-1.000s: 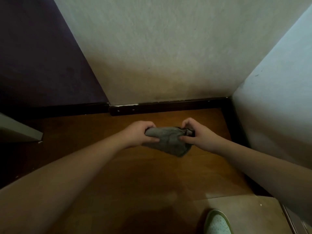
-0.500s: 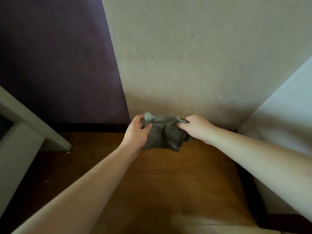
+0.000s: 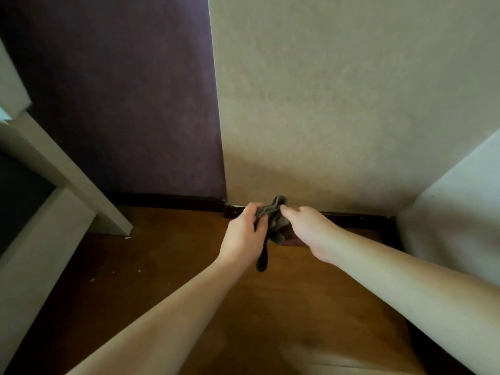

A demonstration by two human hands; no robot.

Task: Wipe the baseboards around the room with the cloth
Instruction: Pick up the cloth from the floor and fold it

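A grey cloth (image 3: 273, 218) is bunched between both hands in front of the dark baseboard (image 3: 357, 218), which runs along the foot of the beige wall. My left hand (image 3: 242, 234) grips the cloth's left side, and a tail of cloth hangs below it. My right hand (image 3: 305, 226) pinches the cloth's right side. The baseboard continues left under the purple wall and also down the right side beneath the white wall. The stretch of baseboard behind the hands is hidden.
A white furniture frame (image 3: 62, 169) stands at the left on the wooden floor (image 3: 189, 255). A white wall (image 3: 457, 201) closes the corner at the right. Small white specks lie on the floor near the furniture's foot.
The cloth went from spread out between my hands to bunched together as the hands closed in. The view lifted and shifted, showing more wall and the white furniture.
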